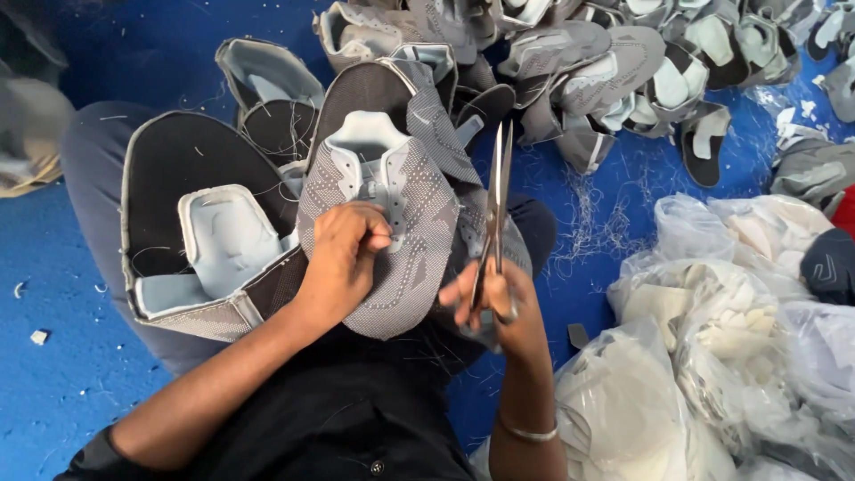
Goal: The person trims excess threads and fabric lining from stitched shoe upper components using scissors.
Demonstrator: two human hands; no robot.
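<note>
My left hand (343, 258) grips a grey knit shoe upper (410, 227) with a pale blue lining, held over my lap. Just to its right, my right hand (499, 307) holds a pair of metal scissors (497, 200) with the blades pointing up and away, nearly closed. The scissor blades stand beside the right edge of the held upper. A flat shoe upper (191, 214) lies inside-up on my left knee, showing dark mesh and a pale blue insert.
A heap of grey shoe uppers (614, 62) covers the blue floor (62, 374) ahead. Clear plastic bags (730, 347) of white pieces sit at the right. Loose thread trimmings (597, 223) lie scattered on the floor.
</note>
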